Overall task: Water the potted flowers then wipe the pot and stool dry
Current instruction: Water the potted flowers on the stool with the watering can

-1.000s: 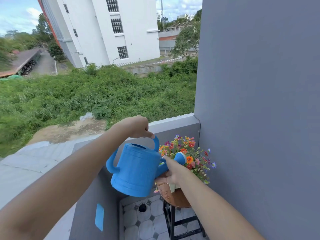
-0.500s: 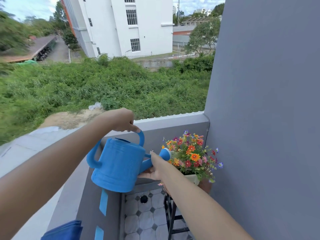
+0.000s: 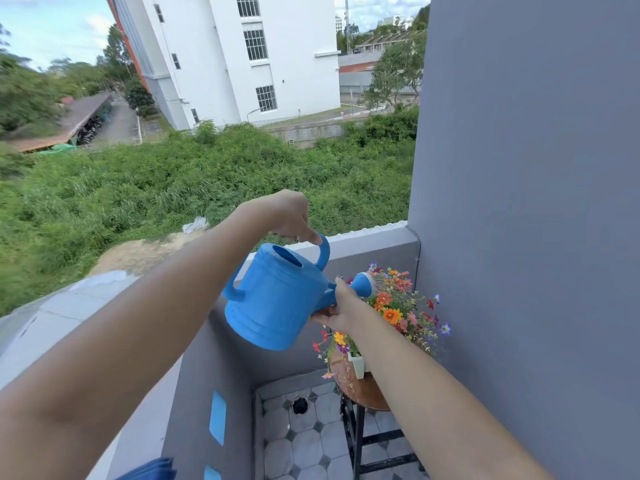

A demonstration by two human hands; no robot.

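A blue watering can (image 3: pixel 277 299) is tilted toward the potted flowers (image 3: pixel 398 306), and thin streams of water fall from its rose onto the blooms. My left hand (image 3: pixel 287 216) grips the can's top handle. My right hand (image 3: pixel 341 306) holds the spout from below. The flowers stand in a white pot (image 3: pixel 358 365), mostly hidden by my right forearm, on a round brown stool (image 3: pixel 356 389) with black legs. The stool top looks wet.
A grey wall (image 3: pixel 519 202) rises close on the right. The grey balcony parapet (image 3: pixel 374 237) runs behind and to the left. The tiled floor (image 3: pixel 304 445) has a drain hole (image 3: pixel 300 405). A blue cloth (image 3: pixel 152 471) lies at the bottom edge.
The can has tipped further and swung right over the flowers, and water now sprays from the rose. Both hands keep their grip.
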